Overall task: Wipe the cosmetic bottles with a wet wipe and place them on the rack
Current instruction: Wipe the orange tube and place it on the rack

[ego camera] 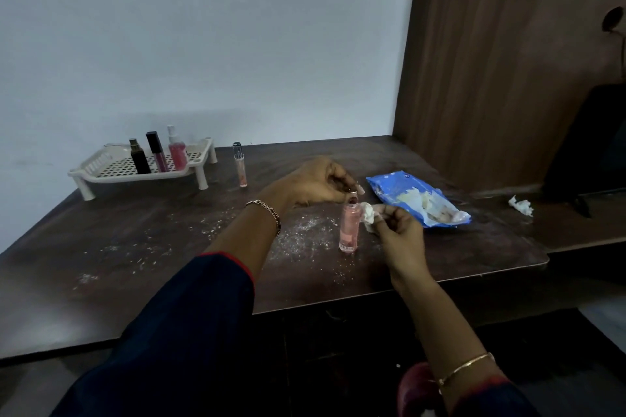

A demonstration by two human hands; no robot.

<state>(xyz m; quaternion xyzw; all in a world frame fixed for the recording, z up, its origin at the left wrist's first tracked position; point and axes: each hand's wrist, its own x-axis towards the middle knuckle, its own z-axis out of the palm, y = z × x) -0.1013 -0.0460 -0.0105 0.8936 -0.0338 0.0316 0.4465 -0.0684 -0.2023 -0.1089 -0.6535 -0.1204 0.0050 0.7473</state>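
A slim pink bottle [349,228] stands upright on the dark table [169,240]. My left hand [315,184] pinches its cap from above. My right hand [398,230] pinches a crumpled white wet wipe [369,215] right beside the bottle's upper part; whether they touch I cannot tell. At the back left a white rack [111,173] holds a dark bottle [139,157], a black-capped pink tube [157,152] and a pink spray bottle [176,149]. A clear-capped peach tube [240,164] stands on the table to the right of the rack.
An open blue wet-wipe packet [399,191] lies to the right of my hands, with wipes spilling out. A used white wipe [521,206] lies on the lower ledge at far right. White crumbs are scattered over the table. A wooden panel [491,61] rises behind on the right.
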